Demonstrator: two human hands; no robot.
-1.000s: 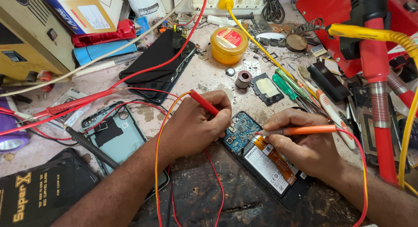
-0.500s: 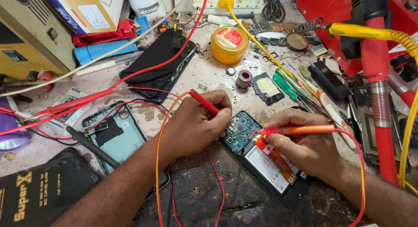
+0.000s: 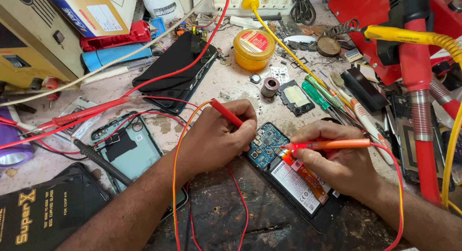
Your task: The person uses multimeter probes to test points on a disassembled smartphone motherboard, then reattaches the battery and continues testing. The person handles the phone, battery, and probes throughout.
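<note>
Two hands meet over an opened phone that lies back-up on the worktop, just below centre, its blue circuit board and white battery exposed. My left hand, coming in from 7 o'clock, has its fingers closed around a red probe, tip angled down toward the board's upper edge. My right hand, entering from 4 o'clock, rests on the battery area and pinches an orange probe held almost level, its tip glowing red at the board. Red and orange leads trail toward 6 o'clock. At 9 o'clock of the left hand lies a teal phone back shell; at 11 o'clock, a black phone; at 12 o'clock, a yellow round tin.
</note>
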